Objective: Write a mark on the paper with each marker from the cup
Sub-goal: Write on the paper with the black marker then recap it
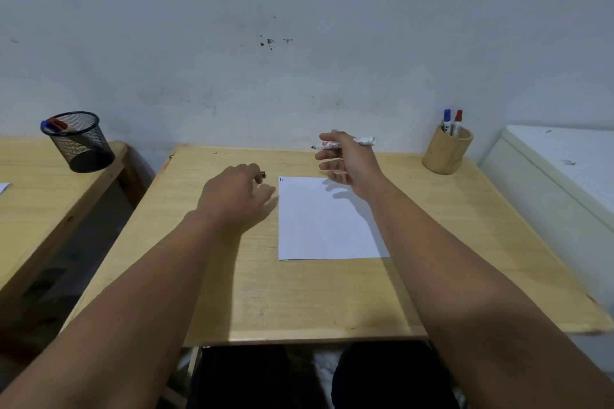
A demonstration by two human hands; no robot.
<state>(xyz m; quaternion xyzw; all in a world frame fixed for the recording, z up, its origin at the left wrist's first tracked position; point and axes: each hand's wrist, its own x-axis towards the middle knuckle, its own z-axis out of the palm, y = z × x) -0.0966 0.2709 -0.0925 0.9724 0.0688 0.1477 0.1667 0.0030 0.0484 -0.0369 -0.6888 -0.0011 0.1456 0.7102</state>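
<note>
Right hand [345, 159] up at centre frame, gripping an uncapped marker [344, 143], tip pointing left above the paper [327, 219]. Left hand [237, 197] hovers just left of the sheet, pinching a small dark cap [262, 174]. Wooden cup [447, 151] at right holds two markers.

Left hand [237, 196]: fingers curled away from camera, tips hidden; small dark object [262, 174] pokes out past knuckles, too small to identify, possibly cap.
Marker [345, 143] in right hand [345, 161]: mid-barrel covered by fingers, label print unreadable.
Marks [281, 179] at paper's top left corner: tiny, shape unclear.
Wooden cup [447, 151]: lower barrels of blue marker [447, 121] and red marker [458, 122] hidden inside.
Mesh cup [78, 141]: contents partly screened, count uncertain.
Both forearms cut off by bottom edge.
Second tabletop [40, 176] cut off by left edge.
</note>
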